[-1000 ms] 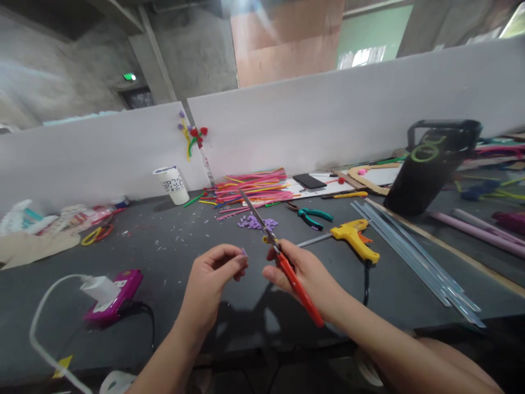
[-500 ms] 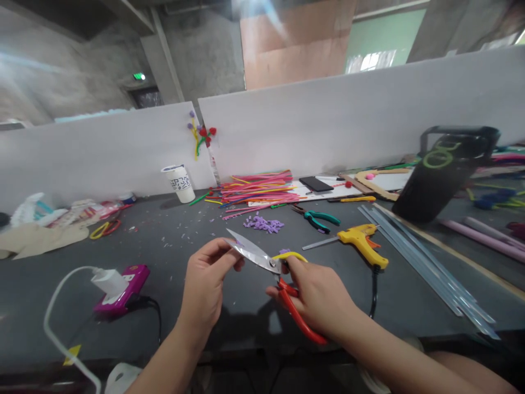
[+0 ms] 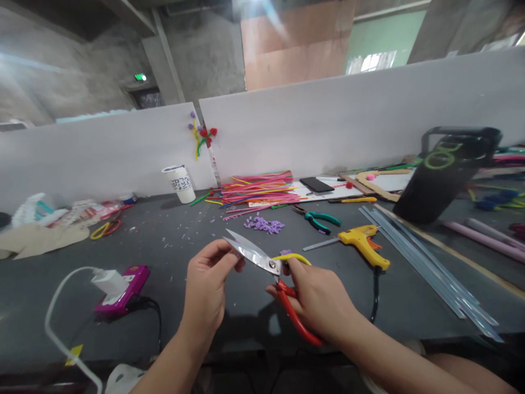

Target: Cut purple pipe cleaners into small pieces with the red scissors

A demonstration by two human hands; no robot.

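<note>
My right hand (image 3: pixel 324 295) is wrapped around the red handle of a pair of scissors (image 3: pixel 256 256), whose silver blades point up and left, slightly parted. A yellow curved strip (image 3: pixel 293 256) runs from near the pivot over my right index finger. Beside the blade tips, my left hand (image 3: pixel 209 284) is closed in a pinch, thumb against fingers. Whatever it holds is hidden behind the blades and fingertips. Beyond the scissors lies a pile of short purple pieces (image 3: pixel 264 225), with a few more purple bits (image 3: pixel 285 252) just behind the yellow strip.
Teal-handled pliers (image 3: pixel 322 220), a yellow glue gun (image 3: pixel 363 243) and clear glue sticks (image 3: pixel 426 268) lie to the right, near a dark bottle (image 3: pixel 443 175). Pink pipe cleaners (image 3: pixel 258 191) and a white cup (image 3: pixel 179 184) stand behind. A purple power socket (image 3: pixel 123 290) sits left.
The red handle has swung slightly inward in my right hand. The purple bit that showed at the blades no longer shows clearly. My left hand has barely moved.
</note>
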